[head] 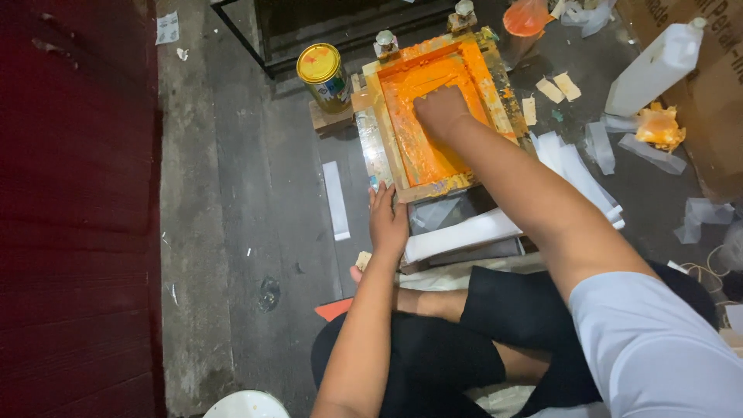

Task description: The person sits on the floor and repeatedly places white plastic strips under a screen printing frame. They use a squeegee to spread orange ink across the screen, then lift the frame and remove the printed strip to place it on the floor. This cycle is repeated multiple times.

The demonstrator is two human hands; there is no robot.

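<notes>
Nearest the camera, the person sits cross-legged on the floor in black shorts (pixel 433 364) and a pale shirt sleeve (pixel 658 348), both arms reaching forward. The left hand (pixel 387 224) lies flat, fingers together and pointing away, pressed on the near corner of the wooden screen frame (pixel 433 186), just beside a stack of white paper strips (pixel 464 232) that runs out to the right under the frame. The frame stands directly ahead of the knees, its long axis running away from the person and tilted slightly left; inside it the mesh is coated in orange ink (pixel 418 147). The right hand (pixel 441 108) is farther out, well inside the frame near its far half, knuckles up and fingers curled down onto the inked mesh (whether they grip a squeegee beneath is hard to tell, since the hand covers whatever is there). So the left hand is the nearer one, at the frame's near edge, and the right sits along the long axis beyond it. Past the frame's far left corner stands a yellow-lidded tin can (pixel 323 73); far right, a white plastic bottle (pixel 658 66) leans against a cardboard box (pixel 696 101), with an orange-stained rag (pixel 659 128) nearby.
</notes>
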